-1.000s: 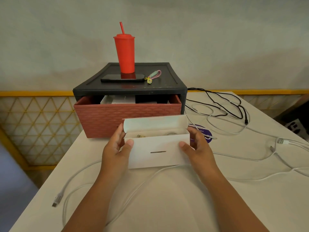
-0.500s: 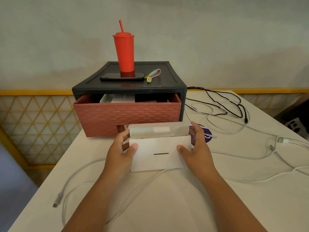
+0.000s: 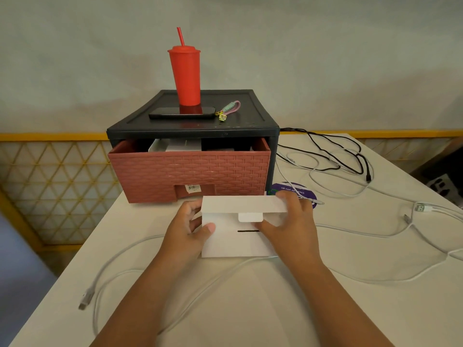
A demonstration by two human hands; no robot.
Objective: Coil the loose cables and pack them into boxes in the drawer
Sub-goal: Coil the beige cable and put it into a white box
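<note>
White cardboard box (image 3: 233,242) sits in the middle of the tabletop (image 3: 263,314), long axis left-right, just before the open drawer (image 3: 190,171). Left hand (image 3: 186,230) grips its left end; right hand (image 3: 292,221) pinches the flap (image 3: 240,204) down. Tab (image 3: 250,217) hangs just above slot (image 3: 248,231), right thumb nearer.

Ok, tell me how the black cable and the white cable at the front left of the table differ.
The black cable lies back right, beside the drawer unit; the white cable lies near left. The black cable is bunched in overlapping loops; the white cable sweeps in long open curves. Both lie uncoiled on the table.
</note>
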